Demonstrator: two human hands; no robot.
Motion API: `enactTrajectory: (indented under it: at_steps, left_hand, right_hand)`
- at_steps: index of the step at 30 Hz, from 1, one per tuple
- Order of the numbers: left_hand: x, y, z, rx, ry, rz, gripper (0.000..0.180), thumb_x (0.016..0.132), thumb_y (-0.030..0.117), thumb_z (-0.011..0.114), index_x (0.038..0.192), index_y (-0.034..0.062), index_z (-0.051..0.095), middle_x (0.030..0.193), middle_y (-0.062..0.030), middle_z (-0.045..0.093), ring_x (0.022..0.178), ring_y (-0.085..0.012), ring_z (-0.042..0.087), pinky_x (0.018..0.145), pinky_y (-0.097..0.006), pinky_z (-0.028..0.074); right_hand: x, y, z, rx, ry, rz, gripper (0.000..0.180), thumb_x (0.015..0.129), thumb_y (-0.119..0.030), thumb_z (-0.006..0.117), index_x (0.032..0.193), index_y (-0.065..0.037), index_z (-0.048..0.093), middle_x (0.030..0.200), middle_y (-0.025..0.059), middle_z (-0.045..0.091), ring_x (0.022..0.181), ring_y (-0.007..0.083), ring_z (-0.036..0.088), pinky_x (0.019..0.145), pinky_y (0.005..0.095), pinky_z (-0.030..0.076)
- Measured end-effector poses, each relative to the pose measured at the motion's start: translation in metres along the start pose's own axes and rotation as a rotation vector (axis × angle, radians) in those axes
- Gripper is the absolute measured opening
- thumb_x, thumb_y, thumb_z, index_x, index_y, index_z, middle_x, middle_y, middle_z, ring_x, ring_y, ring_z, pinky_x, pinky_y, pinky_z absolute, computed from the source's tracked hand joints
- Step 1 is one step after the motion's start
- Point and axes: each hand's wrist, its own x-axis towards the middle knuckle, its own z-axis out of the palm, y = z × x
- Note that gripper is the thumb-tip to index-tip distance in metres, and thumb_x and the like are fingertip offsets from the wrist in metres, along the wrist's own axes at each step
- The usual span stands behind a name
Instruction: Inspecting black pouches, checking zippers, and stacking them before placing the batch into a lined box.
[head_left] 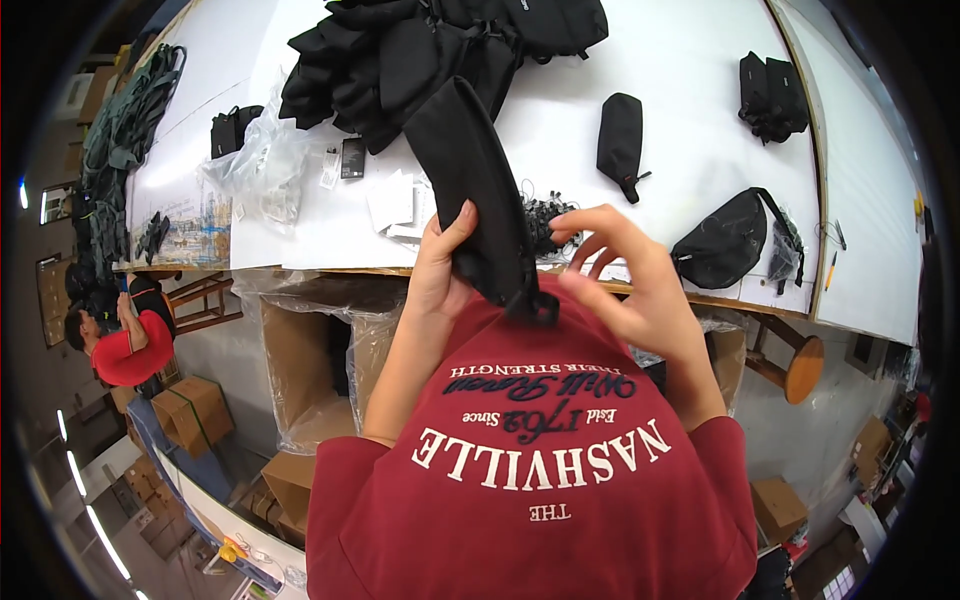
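- A long black pouch (470, 180) is held up in the air, over the near edge of the white worktop (690, 90).
- Its long side runs from the low end, close to the person's chest, up and away to the left, toward the far side of the worktop.
- The left hand (437, 270) has its grip closed around the low part of the pouch. The thumb is on the front and the other fingers are hidden behind it.
- A small black tab (535, 305) hangs at the very bottom of the pouch.
- The right hand (625, 275) is just to the right of that low end. Its fingers are curled and half open, and they hold nothing. Its fingertips are near the pouch, but I cannot tell if they touch it.
- So the left hand carries the pouch, and the pouch lies to the left of the free right hand.
- Behind the pouch, a heap of black bags (430, 50) lies on the worktop.
- Off to the right lie a small black case (620, 135) and a rounded black bag (725, 245).
- Brown boxes lined with clear plastic (320, 350) stand under the worktop.
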Motion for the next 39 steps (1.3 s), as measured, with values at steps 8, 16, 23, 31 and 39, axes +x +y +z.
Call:
enactTrajectory:
  at_steps: [8, 16, 23, 31, 39]
  left_hand:
    - [-0.007, -0.005, 0.013, 0.062, 0.126, 0.088, 0.03, 0.092, 0.017, 0.061, 0.116, 0.0002, 0.055, 0.107, -0.0087, 0.065, 0.094, -0.0173, 0.065, 0.082, -0.029, 0.053]
    - [-0.014, -0.007, 0.022, -0.116, 0.114, -0.069, 0.031, 0.093, 0.013, 0.06, 0.12, 0.0022, 0.053, 0.108, -0.0082, 0.065, 0.096, -0.0191, 0.065, 0.084, -0.031, 0.054]
    - [0.0, -0.001, 0.016, -0.106, 0.133, 0.052, 0.031, 0.093, 0.016, 0.059, 0.12, 0.0023, 0.053, 0.106, -0.0097, 0.066, 0.091, -0.0195, 0.066, 0.079, -0.033, 0.056]
    - [0.003, 0.009, 0.023, -0.009, 0.028, 0.075, 0.031, 0.094, 0.02, 0.058, 0.119, 0.0018, 0.053, 0.107, -0.0094, 0.065, 0.093, -0.0187, 0.066, 0.08, -0.031, 0.055]
    - [0.002, 0.003, 0.023, -0.045, 0.08, 0.09, 0.029, 0.094, 0.021, 0.058, 0.115, 0.002, 0.056, 0.105, -0.0077, 0.065, 0.094, -0.0172, 0.065, 0.082, -0.03, 0.053]
  right_hand:
    - [-0.001, -0.006, 0.007, -0.049, -0.187, 0.148, 0.028, 0.08, -0.004, 0.067, 0.104, -0.004, 0.053, 0.08, 0.0069, 0.063, 0.06, 0.0121, 0.058, 0.055, 0.0232, 0.044]
    - [0.004, -0.001, 0.01, -0.38, -0.031, -0.248, 0.014, 0.082, -0.003, 0.059, 0.095, -0.003, 0.054, 0.079, 0.0084, 0.057, 0.067, 0.0247, 0.06, 0.055, 0.0351, 0.047]
    - [-0.001, 0.003, 0.015, -0.43, -0.178, -0.434, 0.022, 0.062, 0.001, 0.066, 0.081, -0.006, 0.058, 0.072, 0.0049, 0.054, 0.062, 0.0197, 0.057, 0.051, 0.0308, 0.044]
    - [0.008, -0.01, 0.018, -0.521, 0.031, -0.588, 0.019, 0.063, 0.001, 0.069, 0.08, -0.004, 0.06, 0.106, 0.0059, 0.065, 0.073, 0.0196, 0.055, 0.06, 0.0301, 0.047]
    - [0.005, -0.002, 0.018, -0.494, 0.076, -0.462, 0.014, 0.067, -0.003, 0.066, 0.078, -0.005, 0.057, 0.112, 0.0049, 0.063, 0.076, 0.0201, 0.057, 0.06, 0.0298, 0.048]
